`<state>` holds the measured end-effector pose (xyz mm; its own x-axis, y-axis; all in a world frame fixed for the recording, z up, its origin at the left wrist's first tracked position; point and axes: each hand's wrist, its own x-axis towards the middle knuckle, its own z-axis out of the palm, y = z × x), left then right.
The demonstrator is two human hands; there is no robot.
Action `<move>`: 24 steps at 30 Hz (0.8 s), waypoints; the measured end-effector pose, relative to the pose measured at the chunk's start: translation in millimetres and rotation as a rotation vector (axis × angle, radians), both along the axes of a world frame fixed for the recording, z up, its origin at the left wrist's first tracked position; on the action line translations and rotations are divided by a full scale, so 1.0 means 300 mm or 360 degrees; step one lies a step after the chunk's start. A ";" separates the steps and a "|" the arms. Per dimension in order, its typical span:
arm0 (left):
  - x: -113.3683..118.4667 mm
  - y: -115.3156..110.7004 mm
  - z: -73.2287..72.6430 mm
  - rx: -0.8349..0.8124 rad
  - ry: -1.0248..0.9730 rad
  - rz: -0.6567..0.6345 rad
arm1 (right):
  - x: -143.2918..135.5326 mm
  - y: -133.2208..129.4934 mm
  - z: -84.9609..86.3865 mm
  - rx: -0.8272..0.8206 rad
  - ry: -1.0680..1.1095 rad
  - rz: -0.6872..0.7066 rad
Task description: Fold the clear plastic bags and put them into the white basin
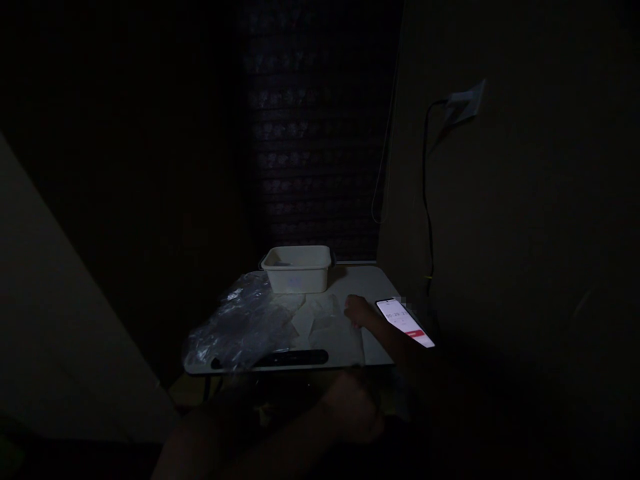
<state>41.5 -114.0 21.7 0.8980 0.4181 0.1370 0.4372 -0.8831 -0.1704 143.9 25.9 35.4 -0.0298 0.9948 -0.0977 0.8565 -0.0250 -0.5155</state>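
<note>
My right hand (357, 311) is over the right part of the white table (377, 283), its fingers curled closed. Nearer to me, below the table's front edge, my left hand (353, 408) looks closed too, dim and blurred. A faint see-through strip runs between the two hands; what either one grips is too dark to make out. Crumpled clear plastic (245, 320) covers the table's left side. Pale, thin pieces (307, 317) lie in the middle, left of my right hand.
A white bin (300, 277) with dark handles stands at the table's back. A lit phone (406, 323) lies at the right edge, beside my right forearm. Along the front edge is a dark slot (295, 358). A black cord (425, 193) hangs from a wall outlet.
</note>
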 end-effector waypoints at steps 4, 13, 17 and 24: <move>-0.013 -0.014 0.032 -0.0023 -0.0024 -0.0022 | -0.019 0.013 -0.002 -0.0060 0.0040 0.0022; -0.059 0.193 0.096 -0.0077 -0.0080 0.0677 | 0.068 -0.002 0.024 -0.0232 0.0419 -0.0157; -0.055 0.262 0.027 -0.0138 -0.0138 0.0617 | 0.107 -0.044 0.034 -0.0374 0.0578 -0.0155; -0.019 0.278 -0.021 -0.0236 -0.0062 0.0753 | 0.118 -0.078 0.008 -0.0500 0.0931 0.0017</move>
<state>35.9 -30.5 15.4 0.6003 0.7963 0.0748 0.7996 -0.5996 -0.0340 179.4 2.5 37.8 -0.1758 0.9210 -0.3476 0.4388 -0.2428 -0.8652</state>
